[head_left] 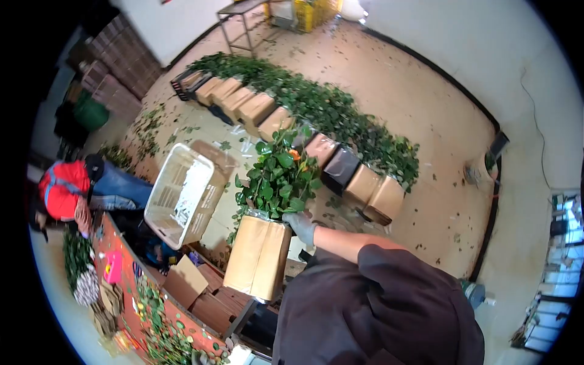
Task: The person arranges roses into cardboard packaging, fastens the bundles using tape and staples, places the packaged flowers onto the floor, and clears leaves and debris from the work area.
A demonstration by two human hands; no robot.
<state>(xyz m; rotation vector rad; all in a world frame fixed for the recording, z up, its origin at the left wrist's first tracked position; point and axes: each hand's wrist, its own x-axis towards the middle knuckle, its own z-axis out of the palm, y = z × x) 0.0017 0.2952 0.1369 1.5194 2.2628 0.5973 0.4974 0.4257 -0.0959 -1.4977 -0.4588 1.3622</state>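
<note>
My right hand (301,229), in a grey glove, is closed on the upper right edge of a brown cardboard-wrapped bundle (257,255). Dense green leafy stems (280,179) stick out of its top, with an orange bloom (295,155) among them. Clear tape runs round the cardboard near the leaves. The bundle hangs tilted beside the dark shirt. My left hand cannot be made out. Beyond the bundle, a long row of similar wrapped bundles (256,109) lies on the floor, their leaves pointing away.
A white plastic basket (210,207) with white scraps stands left of the bundle. A red-topped table (129,267) holds leaves and a pink item (113,266). A person in red (64,188) bends at the far left. Loose leaves litter the floor; a metal table (240,9) stands behind.
</note>
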